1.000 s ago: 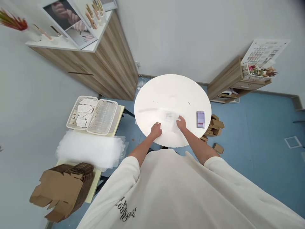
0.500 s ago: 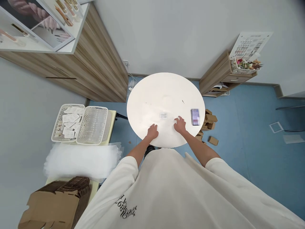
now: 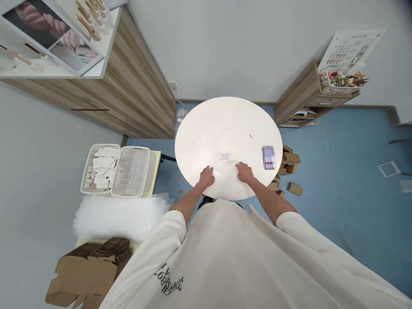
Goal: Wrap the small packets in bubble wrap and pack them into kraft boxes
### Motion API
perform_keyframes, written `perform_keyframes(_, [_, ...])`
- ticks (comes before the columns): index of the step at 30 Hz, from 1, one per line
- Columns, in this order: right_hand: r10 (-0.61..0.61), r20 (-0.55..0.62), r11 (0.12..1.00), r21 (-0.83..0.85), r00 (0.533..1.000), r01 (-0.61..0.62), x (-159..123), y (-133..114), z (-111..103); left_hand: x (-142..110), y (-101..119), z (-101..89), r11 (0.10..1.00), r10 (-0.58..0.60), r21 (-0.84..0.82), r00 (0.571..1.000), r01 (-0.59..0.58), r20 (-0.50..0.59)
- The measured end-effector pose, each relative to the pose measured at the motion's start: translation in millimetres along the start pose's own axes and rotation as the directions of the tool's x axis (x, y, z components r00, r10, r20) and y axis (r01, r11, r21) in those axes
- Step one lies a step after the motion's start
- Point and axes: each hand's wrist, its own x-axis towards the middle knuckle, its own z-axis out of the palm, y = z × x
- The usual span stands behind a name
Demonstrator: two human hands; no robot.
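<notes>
A small pale, clear-looking packet (image 3: 224, 156) with faint marks lies near the middle of the round white table (image 3: 225, 120). My left hand (image 3: 206, 177) rests on the tabletop to its near left, fingers bent forward and thumb apart. On the near right of the packet, my right hand (image 3: 245, 172) touches the surface with its fingers a little spread. Faint creases between the hands look like a thin translucent sheet, but its edges blend into the white top. Neither hand visibly grips anything. A phone-like purple item (image 3: 268, 157), blurred out, lies right of my right hand.
At left, a side table holds a white basket of cards (image 3: 104, 167), a second clear-looking basket (image 3: 130, 171), a stack of translucent sheets (image 3: 119, 216) and flattened cardboard boxes (image 3: 86, 270). Small brown boxes (image 3: 291, 159) lie on the floor at right. A wooden cabinet (image 3: 138, 81) stands behind.
The packet, hazy at first, shows more clearly. My right hand opened its fingers, then lowered and drew them in slightly on the table. My left hand has barely moved. The camera view has shifted.
</notes>
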Motion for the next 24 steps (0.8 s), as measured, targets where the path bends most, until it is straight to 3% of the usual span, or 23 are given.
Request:
perform_keyframes(4, [0.122, -0.017, 0.992, 0.036, 0.992, -0.122, -2.9, 3.5, -2.4, 8.2, 7.4, -4.7, 1.0, 0.023, -0.013, 1.0, -0.023, -0.01])
perform_keyframes(9, [0.189, -0.013, 0.98, 0.06, 0.982, -0.188, -2.4, 4.7, -2.1, 21.2, 17.2, -6.9, 0.999, 0.053, -0.009, 0.999, -0.053, -0.003])
perform_keyframes(17, [0.234, 0.02, 0.969, 0.083, 0.972, -0.235, -9.8, 7.8, -0.8, 63.1, 38.3, -18.6, 0.996, 0.094, 0.007, 0.993, -0.094, -0.069])
perform_keyframes(24, [0.203, 0.029, 0.976, 0.076, 0.979, -0.205, -15.3, 12.8, -2.9, 101.4, 49.3, -20.7, 0.973, 0.226, 0.079, 0.964, -0.216, -0.143])
